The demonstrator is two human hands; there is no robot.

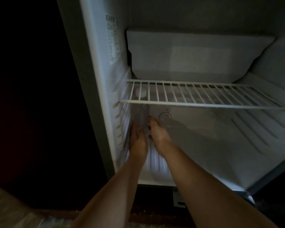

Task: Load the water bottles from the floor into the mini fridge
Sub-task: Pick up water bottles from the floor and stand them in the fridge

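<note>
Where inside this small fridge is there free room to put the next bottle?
The white fridge floor is bare from the right hand out to the right wall. The white wire shelf above looks bare too. The back left corner is crowded: the left hand and right hand hold a clear plastic bottle there.

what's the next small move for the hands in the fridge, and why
Probably release and draw both hands back out. The water bottle already seems to stand upright in the mini fridge's back left corner, cap just under the wire shelf, with the left hand and right hand flanking its base. Their grip is too blurred to judge.
</note>
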